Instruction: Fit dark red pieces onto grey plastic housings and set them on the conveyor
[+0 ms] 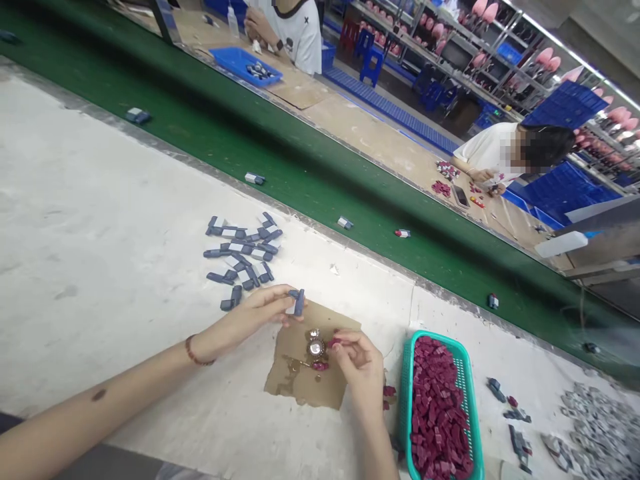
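Note:
My left hand point(260, 313) pinches a small grey-blue clip part point(297, 301) above a scrap of brown cardboard point(310, 373). My right hand point(357, 363) pinches a small dark red piece point(334, 343) just right of a little round metal pot point(316, 347) standing on the cardboard. Another red piece point(320, 365) lies by the pot. A heap of finished grey-blue parts point(245, 257) lies on the white bench beyond my left hand. A teal basket point(409, 400) full of dark red pieces point(437, 413) stands at my right.
A green conveyor belt point(300, 160) runs behind the bench with a few single parts on it. Two other people sit across it, one by a blue tray point(227, 59). Loose grey parts point(595, 427) lie at the far right.

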Available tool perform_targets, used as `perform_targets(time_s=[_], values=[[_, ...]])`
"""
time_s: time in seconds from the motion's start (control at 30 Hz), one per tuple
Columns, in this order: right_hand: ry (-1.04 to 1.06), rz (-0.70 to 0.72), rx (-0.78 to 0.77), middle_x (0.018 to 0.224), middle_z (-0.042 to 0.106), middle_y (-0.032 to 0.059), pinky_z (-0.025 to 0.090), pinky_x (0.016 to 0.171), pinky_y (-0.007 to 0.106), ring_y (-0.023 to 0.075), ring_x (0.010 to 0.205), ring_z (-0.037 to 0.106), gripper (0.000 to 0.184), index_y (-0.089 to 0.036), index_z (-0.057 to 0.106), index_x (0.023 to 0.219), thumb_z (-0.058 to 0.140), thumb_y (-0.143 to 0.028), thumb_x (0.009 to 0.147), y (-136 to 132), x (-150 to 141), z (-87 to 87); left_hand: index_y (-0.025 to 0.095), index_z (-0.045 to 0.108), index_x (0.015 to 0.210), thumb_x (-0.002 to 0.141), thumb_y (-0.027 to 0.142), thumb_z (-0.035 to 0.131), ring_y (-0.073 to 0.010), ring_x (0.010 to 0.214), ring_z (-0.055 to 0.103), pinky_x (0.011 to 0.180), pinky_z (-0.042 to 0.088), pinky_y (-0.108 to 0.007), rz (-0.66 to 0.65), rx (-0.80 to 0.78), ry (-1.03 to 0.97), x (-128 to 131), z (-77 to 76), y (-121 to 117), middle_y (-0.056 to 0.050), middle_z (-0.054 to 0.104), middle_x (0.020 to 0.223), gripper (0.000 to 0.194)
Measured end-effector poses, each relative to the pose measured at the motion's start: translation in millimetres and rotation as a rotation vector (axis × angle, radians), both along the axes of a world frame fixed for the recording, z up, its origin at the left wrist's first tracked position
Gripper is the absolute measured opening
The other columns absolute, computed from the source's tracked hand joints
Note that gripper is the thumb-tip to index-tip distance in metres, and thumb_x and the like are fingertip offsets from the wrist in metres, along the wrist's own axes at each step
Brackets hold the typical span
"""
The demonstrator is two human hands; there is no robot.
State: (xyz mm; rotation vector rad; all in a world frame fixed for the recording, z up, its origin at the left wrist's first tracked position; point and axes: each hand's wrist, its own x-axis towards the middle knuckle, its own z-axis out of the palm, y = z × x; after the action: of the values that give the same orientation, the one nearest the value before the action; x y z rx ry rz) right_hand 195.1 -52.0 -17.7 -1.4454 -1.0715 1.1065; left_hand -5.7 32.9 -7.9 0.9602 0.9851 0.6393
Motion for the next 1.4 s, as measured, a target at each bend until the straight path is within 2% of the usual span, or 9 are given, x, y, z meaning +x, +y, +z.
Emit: perform_targets(time_s=[0.07,0.23,0.4,0.63,0.77,0.97,1.13,1.27,1.4], values=[[-0.185,0.064,0.089,0.087,0.070,0.0064,0.057,0.066,0.027,0.0174,0.077,0.067,0.007,-0.021,0.071,0.084,0.065,-0.023,0.081,-2,-2,-3.2,0.018,0.067,0.085,0.069,0.050,0.074,-0.0249,0.089,0.066,0.076,0.052,-0.032,0.029,-0.043,-0.051,5,-1.8,-1,-0.007,0.071,0.094,0.036],[-0.575,0.260,0.357,0.085,0.070,0.0055,0.056,0.082,0.036,0.0186,0.083,0.065,0.017,-0.022,0.067,0.091,0.053,-0.012,0.088,-4,-8,-5.4,0.017,0.069,0.076,0.058,0.042,0.084,-0.0239,0.087,0.066,0.085,0.049,-0.033,0.059,-0.049,-0.100,9,-5.7,-3,-0.005,0.073,0.081,0.035],[-0.712,0.330,0.408,0.085,0.069,0.0052,0.056,0.080,0.036,0.0184,0.082,0.064,0.018,-0.021,0.063,0.093,0.049,-0.010,0.092,-5,-9,-3.6,0.017,0.067,0.090,0.062,0.037,0.084,-0.0167,0.072,0.063,0.066,0.047,-0.026,0.086,-0.158,-0.195,7,-9.1,-6,-0.001,0.069,0.075,0.039],[-0.749,0.327,0.426,0.083,0.069,0.0054,0.058,0.075,0.035,0.0183,0.079,0.065,0.019,-0.021,0.063,0.095,0.047,-0.012,0.094,-5,-9,-3.6,0.018,0.064,0.095,0.064,0.028,0.084,-0.0151,0.077,0.065,0.074,0.049,-0.026,-0.011,-0.223,-0.302,7,-16.0,-10,0.000,0.068,0.083,0.038],[-0.662,0.322,0.410,0.083,0.071,0.0054,0.058,0.074,0.035,0.0181,0.079,0.067,0.019,-0.022,0.065,0.092,0.050,-0.010,0.091,-4,-8,-2.2,0.018,0.061,0.093,0.062,0.027,0.085,-0.0146,0.072,0.066,0.072,0.050,-0.027,-0.040,-0.199,-0.290,9,-24.9,-13,0.000,0.069,0.081,0.041],[-0.299,0.033,0.299,0.084,0.075,0.0052,0.059,0.078,0.036,0.0195,0.081,0.071,0.009,-0.021,0.068,0.082,0.064,-0.013,0.083,-8,-2,-1.1,0.017,0.062,0.087,0.068,0.045,0.078,-0.0157,0.064,0.064,0.060,0.050,-0.026,-0.080,-0.055,-0.209,15,-25.6,-19,0.000,0.067,0.071,0.037],[-0.165,-0.019,0.350,0.084,0.075,0.0064,0.058,0.079,0.039,0.0205,0.082,0.071,0.009,-0.021,0.069,0.083,0.065,-0.013,0.082,-13,-4,-3.1,0.017,0.057,0.070,0.075,0.063,0.062,-0.0094,0.039,0.045,0.042,0.039,-0.021,-0.160,-0.004,-0.171,17,-24.7,-27,0.006,0.048,0.045,0.046],[-0.227,0.013,0.436,0.085,0.075,0.0078,0.058,0.078,0.043,0.0216,0.081,0.071,0.012,-0.021,0.069,0.086,0.063,-0.011,0.083,-13,-12,1.2,0.020,0.045,0.061,0.070,0.075,0.057,-0.0050,0.029,0.025,0.031,0.024,-0.018,-0.187,-0.087,-0.167,20,-25.1,-32,0.012,0.030,0.037,0.057],[-0.317,0.065,0.546,0.088,0.075,0.0067,0.059,0.073,0.038,0.0202,0.080,0.071,0.020,-0.022,0.068,0.090,0.061,-0.006,0.083,-9,-16,8.1,0.021,0.042,0.059,0.072,0.076,0.052,-0.0056,0.024,0.023,0.027,0.019,-0.019,-0.191,-0.129,-0.119,22,-20.6,-34,0.012,0.028,0.032,0.057]])
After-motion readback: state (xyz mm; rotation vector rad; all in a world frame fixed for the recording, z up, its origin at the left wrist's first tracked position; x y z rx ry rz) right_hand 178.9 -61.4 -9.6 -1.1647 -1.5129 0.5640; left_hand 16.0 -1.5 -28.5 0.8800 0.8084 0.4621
